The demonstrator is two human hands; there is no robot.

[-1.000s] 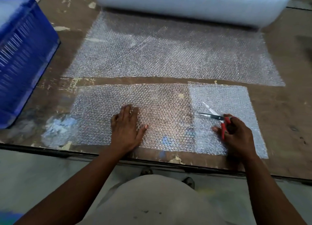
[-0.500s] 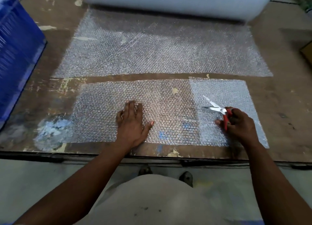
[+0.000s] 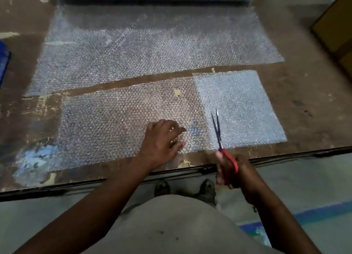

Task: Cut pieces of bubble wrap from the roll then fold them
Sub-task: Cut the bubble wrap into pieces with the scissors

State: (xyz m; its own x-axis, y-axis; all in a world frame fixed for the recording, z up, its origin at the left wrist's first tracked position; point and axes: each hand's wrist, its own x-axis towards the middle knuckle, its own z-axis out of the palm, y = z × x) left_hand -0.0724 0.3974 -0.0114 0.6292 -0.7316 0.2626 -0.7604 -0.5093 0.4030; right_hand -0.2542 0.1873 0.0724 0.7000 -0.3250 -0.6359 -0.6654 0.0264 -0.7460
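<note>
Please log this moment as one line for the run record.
left hand pressing cut strip | right hand holding scissors at near edge | cut pending

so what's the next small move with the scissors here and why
Probably slide the scissors forward and cut up the strip beside the folded section. The right hand grips them at the table's near edge, blades slightly open and pointing away, while the left hand rests on the strip just left of them.

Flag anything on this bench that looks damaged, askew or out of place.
Nothing in the work stands out. The cut sheet lies flat with its folded end squared. Only the table looks worn, its surface chipped and paint-stained.
</note>
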